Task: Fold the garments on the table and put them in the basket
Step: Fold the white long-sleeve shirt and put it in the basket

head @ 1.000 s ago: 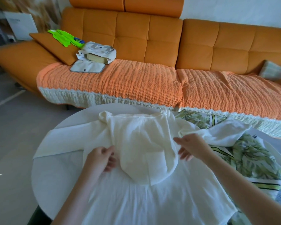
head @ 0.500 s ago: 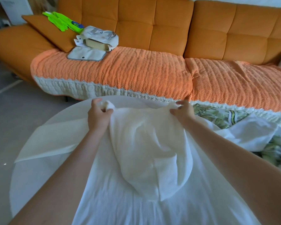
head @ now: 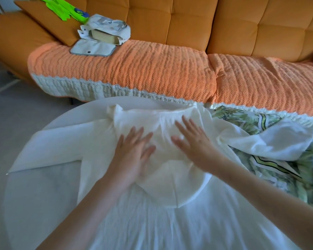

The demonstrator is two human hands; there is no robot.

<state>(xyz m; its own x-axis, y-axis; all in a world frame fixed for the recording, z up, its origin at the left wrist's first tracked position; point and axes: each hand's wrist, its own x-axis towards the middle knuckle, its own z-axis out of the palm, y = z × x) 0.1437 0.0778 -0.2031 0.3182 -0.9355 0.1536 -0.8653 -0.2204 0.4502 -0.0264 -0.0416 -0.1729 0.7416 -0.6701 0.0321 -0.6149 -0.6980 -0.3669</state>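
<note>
A white hooded garment lies spread on the round white table, its hood flat over the back. One sleeve stretches out to the left and the other drapes right over a green leaf-print garment. My left hand and my right hand rest flat on the hood with fingers spread, side by side, gripping nothing. No basket is in view.
An orange sofa with an orange knitted cover runs along the far side of the table. On it lie a white bag, a flat white pouch and green gloves. Grey floor lies to the left.
Both hands let go of the hood's far corners near the neckline and came back toward me. They now press flat on the hood with open fingers.
</note>
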